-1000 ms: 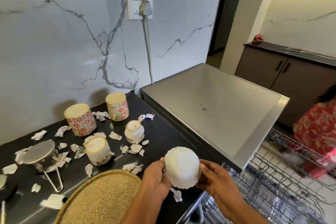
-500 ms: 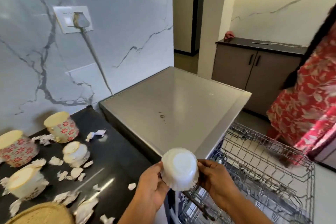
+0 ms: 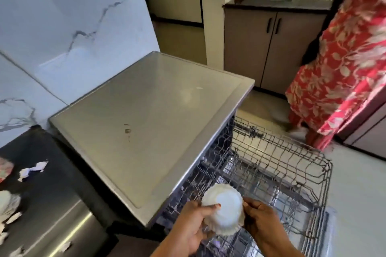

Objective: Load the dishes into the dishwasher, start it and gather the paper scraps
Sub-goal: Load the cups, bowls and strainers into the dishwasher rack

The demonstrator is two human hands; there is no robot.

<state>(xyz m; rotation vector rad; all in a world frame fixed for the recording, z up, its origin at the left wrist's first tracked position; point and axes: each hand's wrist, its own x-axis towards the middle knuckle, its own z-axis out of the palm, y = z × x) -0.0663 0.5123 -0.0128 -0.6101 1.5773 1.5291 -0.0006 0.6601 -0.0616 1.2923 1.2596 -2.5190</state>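
Kitchen counter (image 3: 52, 183), black and glossy, fills the lower left, and a dishwasher (image 3: 146, 121) with a flat grey top stands against it. Nearest the camera, both hands hold a white bowl (image 3: 223, 210) upside down above the near end of the pulled-out wire rack (image 3: 292, 173). The left hand (image 3: 191, 227) wraps round its left side with the thumb across the wall, and the right hand (image 3: 261, 223) grips the right edge. The bowl is not yet set among the prongs, and no other dish shows in the rack, though blur hides some of it. Loading looks barely begun. Paper scraps (image 3: 33, 170) lie ungathered on the counter beside a white cup (image 3: 8, 202) at the left edge, and with the rack out the machine cannot have been started. Farther off, a person in a red floral dress (image 3: 344, 58) stands by a brown cabinet (image 3: 271, 44).
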